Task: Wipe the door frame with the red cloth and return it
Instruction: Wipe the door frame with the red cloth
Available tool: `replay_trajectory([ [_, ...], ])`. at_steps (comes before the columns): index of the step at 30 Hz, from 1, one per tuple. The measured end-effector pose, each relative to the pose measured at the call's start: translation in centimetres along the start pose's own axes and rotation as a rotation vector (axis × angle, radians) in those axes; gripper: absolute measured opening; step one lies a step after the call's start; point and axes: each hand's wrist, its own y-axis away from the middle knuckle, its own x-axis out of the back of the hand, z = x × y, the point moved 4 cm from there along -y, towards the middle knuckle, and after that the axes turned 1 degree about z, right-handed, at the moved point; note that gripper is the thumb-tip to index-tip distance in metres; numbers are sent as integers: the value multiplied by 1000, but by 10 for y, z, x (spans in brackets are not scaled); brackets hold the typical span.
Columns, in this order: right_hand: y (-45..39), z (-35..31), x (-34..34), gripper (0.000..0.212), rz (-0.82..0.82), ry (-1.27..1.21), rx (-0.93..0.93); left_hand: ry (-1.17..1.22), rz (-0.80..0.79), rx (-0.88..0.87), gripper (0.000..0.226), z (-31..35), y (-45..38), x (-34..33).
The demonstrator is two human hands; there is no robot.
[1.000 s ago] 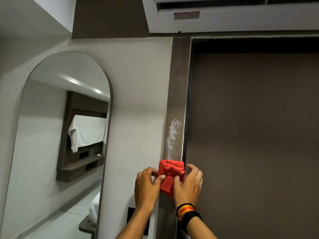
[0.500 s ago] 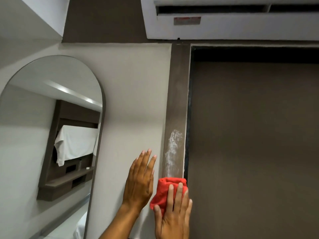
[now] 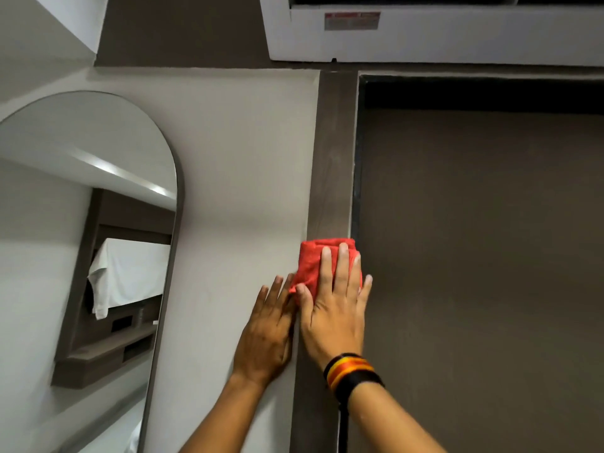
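Pale plaster wall (image 3: 235, 165) fills the left half of the view, and a brown door (image 3: 474, 256) the right. Between them runs the brown door frame (image 3: 333, 158), upright, with a dark gap along its door-side edge. An arched mirror (image 3: 81, 223) hangs at the wall's left edge and reflects a wooden shelf unit with a white towel draped over it. Above the frame's top corner sits a white air-conditioning unit (image 3: 441, 37) with a small red-and-white label.

A red cloth (image 3: 315, 263), folded into a thick pad with a rolled top edge, lies flat against the frame about midway up, covering its full width and overlapping the wall edge slightly. The right hand (image 3: 336, 305) presses it there, palm down, fingers straight and spread over the cloth's lower half; a black, yellow and orange wristband (image 3: 351, 372) circles the wrist. The left hand (image 3: 266, 331) lies flat on the wall just beside the frame, fingers extended and slightly apart, fingertips touching the cloth's lower left corner.
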Motion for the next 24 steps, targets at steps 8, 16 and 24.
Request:
replay_trajectory([
  [8,88,10,-21,73,-61,-6,-61,56,-4,22,78,2,1,4],
  [16,-95,-12,16,71,24,36,-22,-34,32,-4,74,2,1,2],
  [24,-8,-2,3,70,-59,-7,-21,9,7,12,67,5,1,4],
])
